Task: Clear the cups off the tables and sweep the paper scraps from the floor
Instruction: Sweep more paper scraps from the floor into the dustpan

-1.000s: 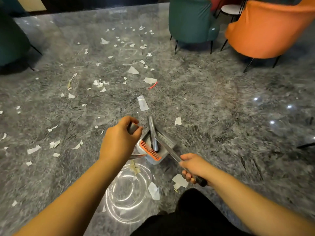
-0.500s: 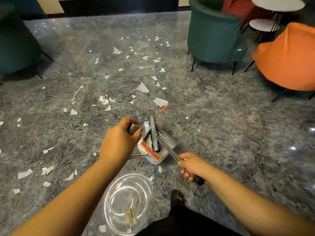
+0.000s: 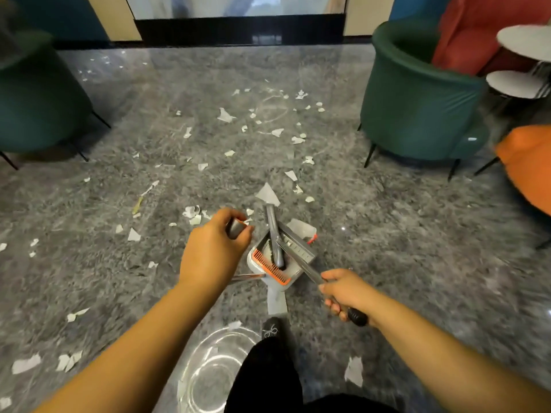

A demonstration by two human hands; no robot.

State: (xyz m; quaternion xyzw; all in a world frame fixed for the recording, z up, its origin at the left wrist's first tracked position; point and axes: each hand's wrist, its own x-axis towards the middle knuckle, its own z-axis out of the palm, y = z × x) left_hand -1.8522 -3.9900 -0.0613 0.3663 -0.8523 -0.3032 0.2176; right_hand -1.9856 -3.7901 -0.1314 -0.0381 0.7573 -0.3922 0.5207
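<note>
Scraps across grey marble floor

White paper scraps — torn, scattered flat across grey floor.

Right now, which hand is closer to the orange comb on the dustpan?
Left. The left hand grips a grey handle right beside the orange comb, at its left end. The right hand holds a black-tipped handle farther off, below-right.
</note>
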